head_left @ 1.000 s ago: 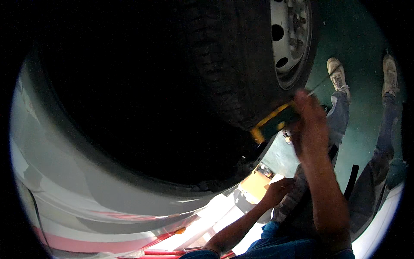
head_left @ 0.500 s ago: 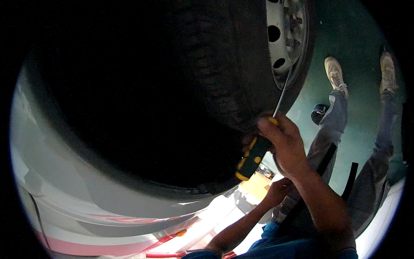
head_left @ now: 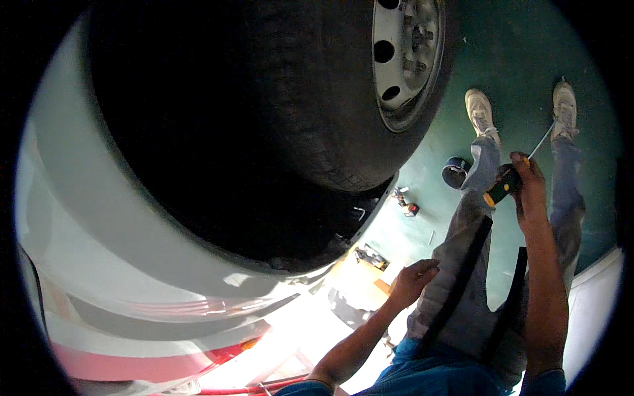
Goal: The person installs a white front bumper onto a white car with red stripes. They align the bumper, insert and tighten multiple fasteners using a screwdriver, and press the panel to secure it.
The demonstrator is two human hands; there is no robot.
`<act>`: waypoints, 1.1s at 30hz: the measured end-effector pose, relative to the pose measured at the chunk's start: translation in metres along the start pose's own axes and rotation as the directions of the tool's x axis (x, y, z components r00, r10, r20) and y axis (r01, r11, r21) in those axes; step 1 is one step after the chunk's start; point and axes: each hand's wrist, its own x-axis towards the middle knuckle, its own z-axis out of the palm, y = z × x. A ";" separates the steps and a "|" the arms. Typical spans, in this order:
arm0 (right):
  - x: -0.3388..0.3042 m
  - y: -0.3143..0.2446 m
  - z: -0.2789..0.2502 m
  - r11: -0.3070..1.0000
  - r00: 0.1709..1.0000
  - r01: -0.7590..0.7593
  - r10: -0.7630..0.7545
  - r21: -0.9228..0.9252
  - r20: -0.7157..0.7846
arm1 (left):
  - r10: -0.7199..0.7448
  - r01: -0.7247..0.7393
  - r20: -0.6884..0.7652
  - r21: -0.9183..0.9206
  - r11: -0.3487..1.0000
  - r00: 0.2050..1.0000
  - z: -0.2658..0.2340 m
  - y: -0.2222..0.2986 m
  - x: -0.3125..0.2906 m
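Observation:
My right hand (head_left: 530,188) is closed round the black and yellow handle of a screwdriver (head_left: 503,188), held above my legs at the right. Its thin metal shaft points up and away, toward one shoe. Lower and nearer the middle, my left hand (head_left: 413,282) hovers by my thigh with its fingers curled together; whatever they hold, if anything, cannot be made out. At the top, apart from both hands, a black tyre (head_left: 343,132) on a pale steel wheel rim (head_left: 389,66) sits beside the dark wheel arch.
A white and red vehicle body panel (head_left: 165,277) curves round the left and bottom. On the green floor (head_left: 422,165) are a round dark container (head_left: 456,173) by my leg, a small orange and black item (head_left: 409,210), and a tray-like black item (head_left: 372,257). Bright light washes out the lower middle.
My right hand has drawn the screwdriver away from the wheel rim, to the right and over my legs. The left hand shifts slightly left. The view has moved, showing more floor below the tyre.

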 end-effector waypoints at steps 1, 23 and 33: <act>0.000 -0.001 -0.008 1.000 1.000 -0.004 0.004 -0.015 0.001 | 0.015 -0.015 -0.010 -0.031 0.999 1.000 0.011 -0.002 0.000; -0.150 0.097 0.227 0.979 0.856 0.186 -0.201 0.078 0.476 | 0.137 -0.107 -0.110 0.245 0.964 0.984 0.017 -0.164 -0.056; -0.108 0.073 0.214 0.951 0.906 0.138 -0.235 0.278 0.353 | -0.047 0.047 0.005 -0.090 0.995 0.999 0.012 -0.132 -0.043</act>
